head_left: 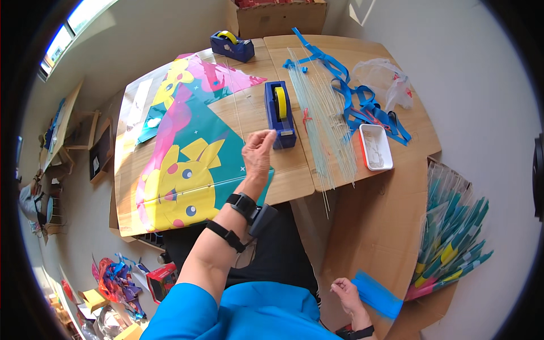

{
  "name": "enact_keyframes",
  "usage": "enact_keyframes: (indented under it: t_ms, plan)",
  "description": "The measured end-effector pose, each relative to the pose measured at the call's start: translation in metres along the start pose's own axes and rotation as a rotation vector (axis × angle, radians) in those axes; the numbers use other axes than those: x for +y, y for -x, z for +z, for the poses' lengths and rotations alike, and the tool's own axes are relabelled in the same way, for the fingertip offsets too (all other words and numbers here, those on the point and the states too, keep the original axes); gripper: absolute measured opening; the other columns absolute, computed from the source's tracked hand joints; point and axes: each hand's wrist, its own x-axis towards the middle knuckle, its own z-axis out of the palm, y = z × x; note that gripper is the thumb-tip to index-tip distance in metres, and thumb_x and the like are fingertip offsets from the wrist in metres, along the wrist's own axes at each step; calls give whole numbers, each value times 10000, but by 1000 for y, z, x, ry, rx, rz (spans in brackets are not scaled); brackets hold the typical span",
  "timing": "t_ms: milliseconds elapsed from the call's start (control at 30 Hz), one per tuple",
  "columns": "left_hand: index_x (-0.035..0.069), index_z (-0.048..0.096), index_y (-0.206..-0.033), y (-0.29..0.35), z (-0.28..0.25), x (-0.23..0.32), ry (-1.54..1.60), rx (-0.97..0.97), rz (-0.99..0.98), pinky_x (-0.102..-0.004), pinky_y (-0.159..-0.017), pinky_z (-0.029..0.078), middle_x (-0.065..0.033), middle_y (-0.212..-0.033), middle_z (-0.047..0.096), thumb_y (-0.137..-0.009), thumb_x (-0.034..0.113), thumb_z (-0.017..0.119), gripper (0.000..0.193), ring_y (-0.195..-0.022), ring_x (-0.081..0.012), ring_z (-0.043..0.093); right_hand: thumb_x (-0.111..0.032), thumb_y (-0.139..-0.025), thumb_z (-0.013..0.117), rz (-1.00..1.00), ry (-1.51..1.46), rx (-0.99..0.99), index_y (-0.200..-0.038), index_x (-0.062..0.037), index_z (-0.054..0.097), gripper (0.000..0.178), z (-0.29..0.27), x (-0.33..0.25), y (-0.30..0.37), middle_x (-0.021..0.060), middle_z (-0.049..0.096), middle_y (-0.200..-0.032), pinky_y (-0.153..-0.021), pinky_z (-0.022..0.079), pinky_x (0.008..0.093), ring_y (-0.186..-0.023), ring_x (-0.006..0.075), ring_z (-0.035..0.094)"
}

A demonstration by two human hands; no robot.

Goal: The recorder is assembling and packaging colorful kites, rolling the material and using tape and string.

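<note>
My left hand (258,152) is raised over the wooden table (289,175), its thumb and fingers pinched together at the cutter end of a blue tape dispenser (280,113) with a yellowish roll. No tape is discernible between the fingers. A large colourful kite sheet with a yellow cartoon figure (181,158) lies flat under and left of that hand. My right hand (345,293) is low by my lap, fingers closed on the edge of a small blue plastic sheet (378,296). A black band with a device is strapped on my left wrist.
Several thin pale rods (327,124) lie right of the dispenser, beside blue ribbons (362,105), a white tray (376,148) and a clear plastic bag (385,79). A second blue dispenser (232,46) and a cardboard box (280,17) stand at the back. Packaged kites (453,238) lie on cardboard at right.
</note>
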Motion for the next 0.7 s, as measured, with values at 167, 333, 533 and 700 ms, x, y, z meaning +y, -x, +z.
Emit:
enact_keyframes:
  t_ms: [167, 333, 533, 700]
  plan:
    - [124, 679, -1006, 19, -131, 74, 258, 104, 122, -251, -822, 422, 44, -945, 631, -921, 161, 677, 93, -876, -58, 555, -92, -903, 668, -29, 126, -210, -1007, -40, 601, 134, 6, -81, -17, 8, 606, -904, -804, 471, 239, -847, 98, 575]
    - [182, 623, -1117, 88, -254, 118, 414, 204, 87, -304, -910, 406, 66, -1014, 622, -963, 230, 634, 161, -973, -69, 559, -113, -918, 650, -233, 276, -357, -1021, -53, 608, 126, 44, -135, -48, -27, 573, -960, -871, 424, 239, -948, 68, 515]
    - [169, 648, -1098, 157, -351, 122, 549, 391, 181, -328, -950, 428, 47, -1019, 666, -955, 218, 647, 151, -980, -73, 603, -56, -913, 633, -373, 544, -386, -1014, -19, 586, 118, 107, -168, -55, 9, 604, -871, -766, 488, 241, -822, 97, 586]
    - [96, 642, -1083, 189, -365, 141, 638, 349, 289, -292, -885, 498, 3, -990, 662, -935, 123, 662, 152, -912, -106, 624, -10, -867, 655, -416, 510, -370, -1032, -20, 557, 193, 130, -169, -35, 17, 601, -843, -726, 478, 219, -777, 86, 589]
